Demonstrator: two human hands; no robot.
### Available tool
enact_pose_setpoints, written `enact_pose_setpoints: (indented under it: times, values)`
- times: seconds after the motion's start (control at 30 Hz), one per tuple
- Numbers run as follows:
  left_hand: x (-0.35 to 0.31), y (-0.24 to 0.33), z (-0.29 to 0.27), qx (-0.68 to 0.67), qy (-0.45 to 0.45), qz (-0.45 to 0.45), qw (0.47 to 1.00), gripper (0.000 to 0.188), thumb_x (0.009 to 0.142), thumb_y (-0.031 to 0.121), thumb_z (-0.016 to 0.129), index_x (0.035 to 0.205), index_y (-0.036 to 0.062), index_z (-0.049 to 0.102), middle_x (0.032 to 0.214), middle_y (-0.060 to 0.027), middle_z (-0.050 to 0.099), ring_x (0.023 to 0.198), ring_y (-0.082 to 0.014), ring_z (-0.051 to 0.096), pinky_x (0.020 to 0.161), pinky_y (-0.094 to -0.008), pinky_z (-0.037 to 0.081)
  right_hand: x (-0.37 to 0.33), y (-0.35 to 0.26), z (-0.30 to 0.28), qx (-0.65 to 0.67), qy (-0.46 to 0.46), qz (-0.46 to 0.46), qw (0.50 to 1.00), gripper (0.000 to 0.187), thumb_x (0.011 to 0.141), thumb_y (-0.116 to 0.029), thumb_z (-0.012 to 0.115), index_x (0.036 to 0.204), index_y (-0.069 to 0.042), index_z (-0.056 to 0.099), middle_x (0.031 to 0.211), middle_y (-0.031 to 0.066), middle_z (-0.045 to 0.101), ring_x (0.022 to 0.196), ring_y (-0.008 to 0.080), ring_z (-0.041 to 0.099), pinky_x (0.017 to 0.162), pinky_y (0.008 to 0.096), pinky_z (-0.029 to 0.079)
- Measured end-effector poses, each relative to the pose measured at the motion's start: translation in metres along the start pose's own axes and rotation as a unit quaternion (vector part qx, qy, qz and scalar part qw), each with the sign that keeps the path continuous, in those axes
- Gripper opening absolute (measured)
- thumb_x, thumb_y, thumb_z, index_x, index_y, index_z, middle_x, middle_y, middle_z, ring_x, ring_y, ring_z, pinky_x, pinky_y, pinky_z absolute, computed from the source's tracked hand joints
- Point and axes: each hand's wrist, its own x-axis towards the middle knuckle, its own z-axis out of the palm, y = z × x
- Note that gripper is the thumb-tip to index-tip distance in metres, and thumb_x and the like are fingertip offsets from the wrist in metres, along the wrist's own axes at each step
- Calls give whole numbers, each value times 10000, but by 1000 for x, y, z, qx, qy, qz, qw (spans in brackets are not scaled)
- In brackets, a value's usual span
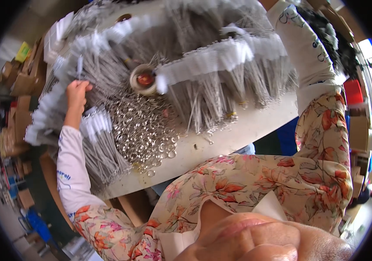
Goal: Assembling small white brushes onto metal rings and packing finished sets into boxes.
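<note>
My left hand reaches over the left side of the table, its fingers pinched on a thin wire brush whose pale tip points up and away from me. Around that hand lie bundles of similar wire brushes with white bristle ends and grey wire stems. A heap of shiny metal rings spreads to the right of my left hand. My right arm stretches toward the far right in a white oversleeve; the hand itself is outside the picture.
A round pale container with something reddish-brown inside stands beyond the rings. A long row of brush bundles covers the right and far parts of the white table. Cardboard boxes stand at the left, and a red object is at the right.
</note>
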Motion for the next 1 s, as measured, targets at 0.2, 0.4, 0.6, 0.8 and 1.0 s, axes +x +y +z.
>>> enact_pose_setpoints:
  times: [0.2,0.4,0.6,0.8,1.0]
  values:
    - [17,28,-29,127,116,287,942,118,844,140,546,826,24,550,727,-73,658,697,-151,629,700,-269,471,-110,-23,-25,-386,9,233,893,154,714,-290,614,777,-180,700,702,78,656,704,246,644,600,397,495]
    - [-25,110,-31,-16,202,377,904,153,917,170,512,926,22,548,801,-46,614,538,-69,487,502,-216,379,-136,107,-12,-353,-8,177,919,200,655,-282,662,796,-143,688,784,115,658,662,282,617,641,437,471]
    - [-170,99,1,-169,14,238,956,239,932,153,501,1105,0,561,739,24,489,468,14,309,392,-157,207,-125,155,-33,-387,22,189,902,188,643,-275,658,742,-117,686,720,139,642,635,291,613,588,434,480]
    - [-263,31,-15,-249,44,125,959,265,955,172,454,1092,-33,552,749,5,477,491,-3,323,382,-153,224,-58,18,-52,-134,360,97,918,228,818,-242,562,831,-31,649,652,111,600,644,226,609,571,385,482]
    - [-286,-17,2,-350,-11,70,934,254,948,195,478,1013,-30,576,777,-22,501,483,-13,315,376,-153,221,11,83,15,67,-13,486,871,164,844,-217,568,860,-60,613,671,33,539,507,133,491,431,294,411]
